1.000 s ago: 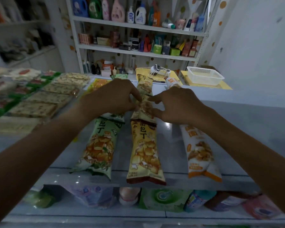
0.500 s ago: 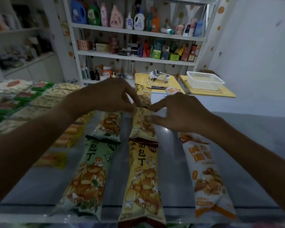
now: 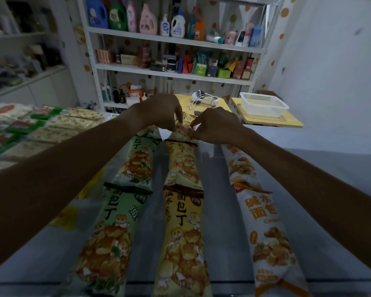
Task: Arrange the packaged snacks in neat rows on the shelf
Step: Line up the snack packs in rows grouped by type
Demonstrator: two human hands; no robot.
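Both your arms are stretched forward over the grey shelf [image 3: 219,211], and your left hand [image 3: 161,110] and right hand [image 3: 216,125] meet at its far end, where the curled fingers of each pinch the far yellow plastic snack packet [image 3: 183,128] from its two sides. This packet lies at the back of the middle row, touching the next yellow snack packet [image 3: 182,166] in front of it. The green snack packets [image 3: 120,211] make the row to the left and the white and orange snack packets [image 3: 257,211] the row to the right.
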